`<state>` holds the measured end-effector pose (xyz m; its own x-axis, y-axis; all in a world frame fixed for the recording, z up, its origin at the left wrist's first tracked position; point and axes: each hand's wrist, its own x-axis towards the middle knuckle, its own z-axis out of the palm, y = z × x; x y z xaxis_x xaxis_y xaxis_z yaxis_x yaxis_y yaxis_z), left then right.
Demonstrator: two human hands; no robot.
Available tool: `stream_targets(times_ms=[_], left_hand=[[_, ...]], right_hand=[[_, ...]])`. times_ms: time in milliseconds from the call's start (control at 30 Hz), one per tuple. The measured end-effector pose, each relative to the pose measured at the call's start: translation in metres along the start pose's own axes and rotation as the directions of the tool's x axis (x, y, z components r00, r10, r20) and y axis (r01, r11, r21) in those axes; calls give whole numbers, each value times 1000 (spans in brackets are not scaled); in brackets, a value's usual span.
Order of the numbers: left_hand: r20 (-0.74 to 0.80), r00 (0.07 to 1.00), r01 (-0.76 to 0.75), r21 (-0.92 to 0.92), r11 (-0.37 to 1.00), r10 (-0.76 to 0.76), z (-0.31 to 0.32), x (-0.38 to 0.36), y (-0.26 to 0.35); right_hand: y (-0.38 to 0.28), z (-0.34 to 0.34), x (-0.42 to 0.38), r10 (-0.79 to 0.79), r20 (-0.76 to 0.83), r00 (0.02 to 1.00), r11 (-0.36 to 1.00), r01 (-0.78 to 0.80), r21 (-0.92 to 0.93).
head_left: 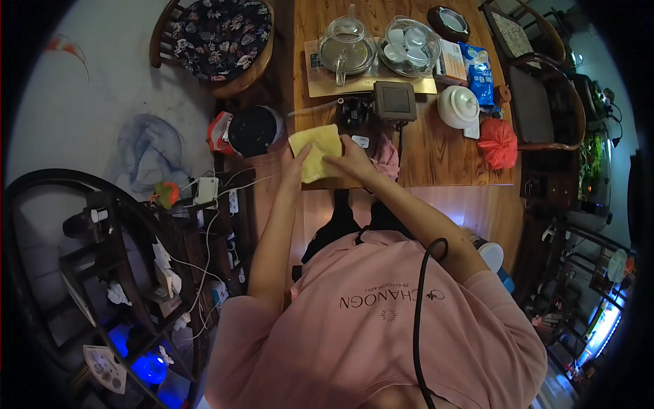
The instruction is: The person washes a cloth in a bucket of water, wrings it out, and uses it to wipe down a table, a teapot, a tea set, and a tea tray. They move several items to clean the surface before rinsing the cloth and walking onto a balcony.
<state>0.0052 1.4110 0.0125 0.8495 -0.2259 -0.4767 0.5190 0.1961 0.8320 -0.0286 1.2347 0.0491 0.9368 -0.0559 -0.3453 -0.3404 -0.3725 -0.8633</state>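
A yellow cloth point(320, 142) is held up over the near left edge of the wooden table point(449, 170). My left hand point(293, 165) grips its left side, the thumb lying on top. On the right side, my right hand point(354, 160) pinches the cloth between thumb and fingers. Just beyond the right hand lie a small white object point(360, 142) and a crumpled pink cloth point(387, 158). Farther back stand a black appliance point(353, 113) and a square dark box point(394, 101).
A glass teapot point(346, 44) and a glass dish of white cups point(412, 48) occupy a gold-edged tray point(323, 88). To the right are a white lidded pot point(458, 107), blue packet point(479, 76) and red plastic bag point(498, 143). A dark bin point(252, 131) stands left; cables hang by the shelf.
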Motion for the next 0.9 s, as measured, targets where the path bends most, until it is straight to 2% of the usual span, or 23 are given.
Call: stream_targets(times_ms=[33, 67, 100, 133, 167, 200, 267, 300, 367, 433, 500, 533, 600, 667, 733, 767, 800, 833, 867, 900], left_hand=[[-6, 1000, 4, 82, 997, -3, -2, 12, 7], [11, 1000, 12, 94, 996, -13, 1, 18, 7], [-192, 958, -64, 578, 814, 212, 8, 24, 5], [-232, 835, 2, 908, 420, 498, 13, 29, 2], [-114, 721, -152, 936, 317, 683, 13, 30, -5], [-89, 731, -174, 934, 311, 677, 14, 30, -11], [311, 714, -326, 940, -96, 627, 24, 31, -20], [400, 774, -365, 915, -171, 491, 29, 28, -23], [490, 743, -390, 871, -300, 457, 29, 38, -44], [480, 756, -391, 877, -281, 445, 29, 43, -46], [490, 769, -411, 871, -270, 410, 25, 42, -43], [500, 767, -422, 865, -271, 402, 24, 43, -42], [493, 791, -402, 865, -300, 361, 27, 37, -37], [470, 808, -380, 877, -295, 356, 30, 34, -34], [373, 855, -300, 922, -244, 359, 36, 25, -31], [369, 855, -293, 924, -247, 364, 40, 18, -29], [313, 838, -255, 949, -188, 448, 44, 9, -29], [250, 816, -215, 968, -128, 521, 45, -1, -30], [240, 823, -197, 971, -137, 515, 44, -12, -32], [195, 810, -179, 980, -84, 553, 42, -24, -34]], right_hand=[[3, 1, 0, 10, -17, 1000, 1000, -10, 10], [8, -1, -2, -65, -71, 995, 996, 60, -64], [13, -4, -5, -140, -123, 983, 982, 122, -144], [21, -12, -12, -127, -145, 981, 984, 107, -142], [29, -21, -24, -174, -68, 982, 981, 167, -100], [35, -27, -36, -224, 4, 975, 973, 224, -54], [43, -38, -64, -185, -5, 983, 983, 185, 3], [47, -49, -80, -161, 10, 987, 986, 160, 54], [47, -74, -107, -112, -6, 994, 994, 112, -15], [66, -107, -120, -72, -101, 992, 997, 68, -37], [63, -155, -125, -122, -291, 949, 988, 88, -129], [71, -183, -120, -225, -442, 868, 963, 130, -234], [77, -252, -103, -244, -630, 737, 950, 52, -308], [102, -322, -74, -172, -781, 600, 969, -40, -244], [129, -382, -46, -143, -843, 518, 939, -198, -281], [166, -411, -20, -144, -861, 487, 903, -290, -316], [197, -436, 6, -148, -876, 459, 859, -379, -344], [203, -452, 23, -144, -871, 470, 864, -370, -342], [206, -461, 38, -152, -863, 482, 826, -417, -379], [211, -467, 49, -155, -854, 496, 784, -465, -412]])
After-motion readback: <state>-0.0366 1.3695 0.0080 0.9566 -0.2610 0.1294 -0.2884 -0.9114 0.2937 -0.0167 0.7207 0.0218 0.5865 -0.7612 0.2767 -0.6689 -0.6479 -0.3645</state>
